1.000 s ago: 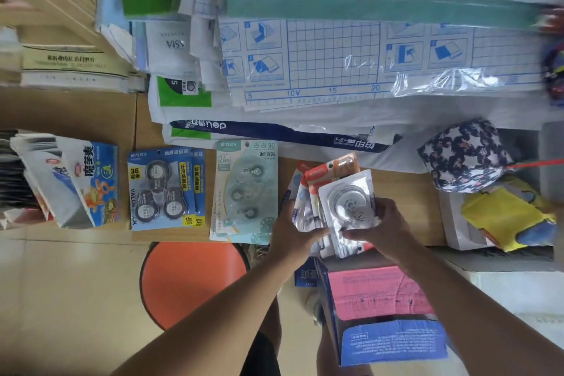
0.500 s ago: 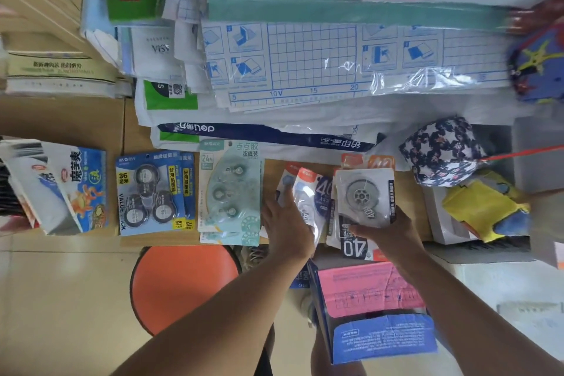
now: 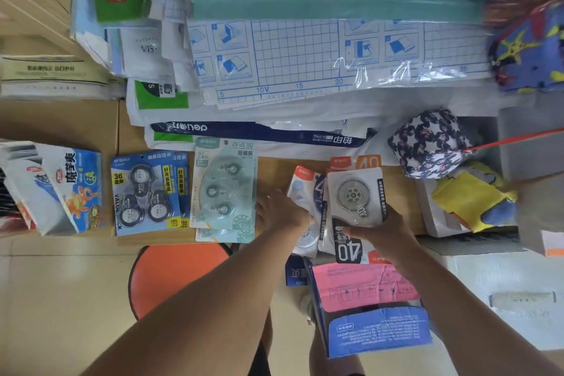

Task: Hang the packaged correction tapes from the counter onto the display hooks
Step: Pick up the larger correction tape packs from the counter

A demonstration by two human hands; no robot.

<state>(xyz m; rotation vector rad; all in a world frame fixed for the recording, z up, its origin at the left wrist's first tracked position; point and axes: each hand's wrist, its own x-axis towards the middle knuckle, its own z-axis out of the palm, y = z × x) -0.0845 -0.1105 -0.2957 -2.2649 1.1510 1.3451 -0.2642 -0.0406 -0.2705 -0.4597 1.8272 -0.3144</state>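
While right hand fingers pinch the "40" correction tape pack by its lower edge, left hand lies flat, released, on the white pack (loose stack): it may slide off the bench.

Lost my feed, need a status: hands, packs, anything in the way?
Left hand flat on white-blue tape pack. Right hand gripping clear-fronted "40" correction tape pack. All at wooden counter; no hooks in view.

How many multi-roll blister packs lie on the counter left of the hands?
2: blue three-roll pack at left, mint three-roll pack beside it. More may lie hidden beneath each.
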